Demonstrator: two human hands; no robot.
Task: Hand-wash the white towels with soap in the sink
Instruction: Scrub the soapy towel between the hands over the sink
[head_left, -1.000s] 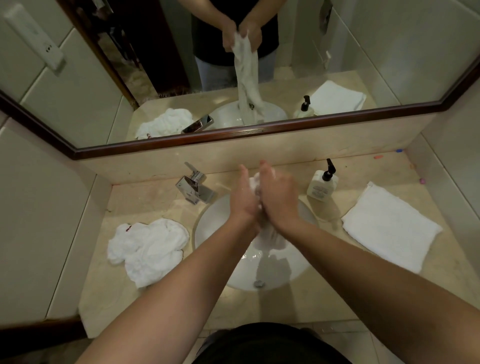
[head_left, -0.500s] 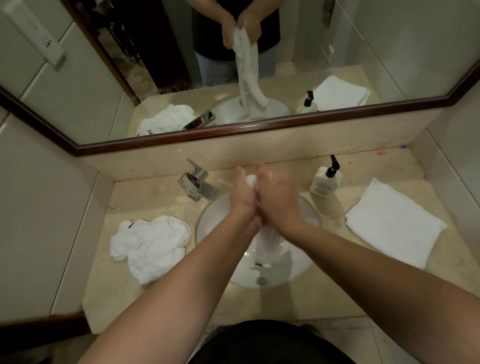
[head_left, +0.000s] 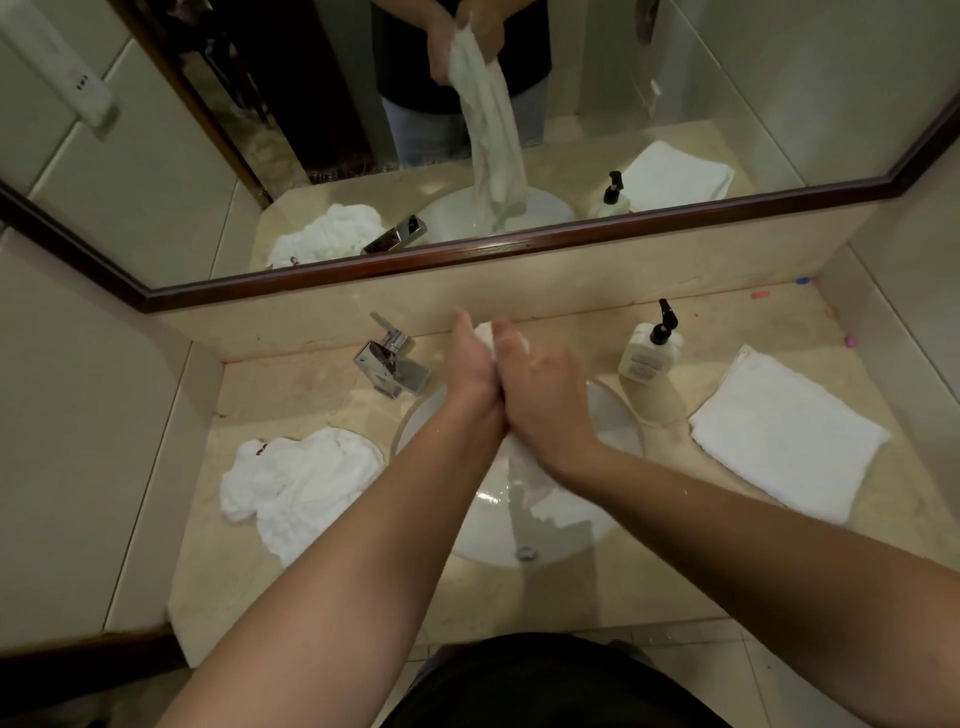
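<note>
Your left hand (head_left: 470, 366) and right hand (head_left: 540, 384) stay pressed together around the wet towel (head_left: 524, 475), gripping it above the sink (head_left: 613, 415) as before; only your view has shifted. You're probably mid-scrub, with the folded towel (head_left: 784, 431) on the bench (head_left: 322, 587) unwashed.

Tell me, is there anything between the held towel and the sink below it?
Nothing visible. Both hands, left and right, grip the towel; it hangs straight into the sink.
</note>
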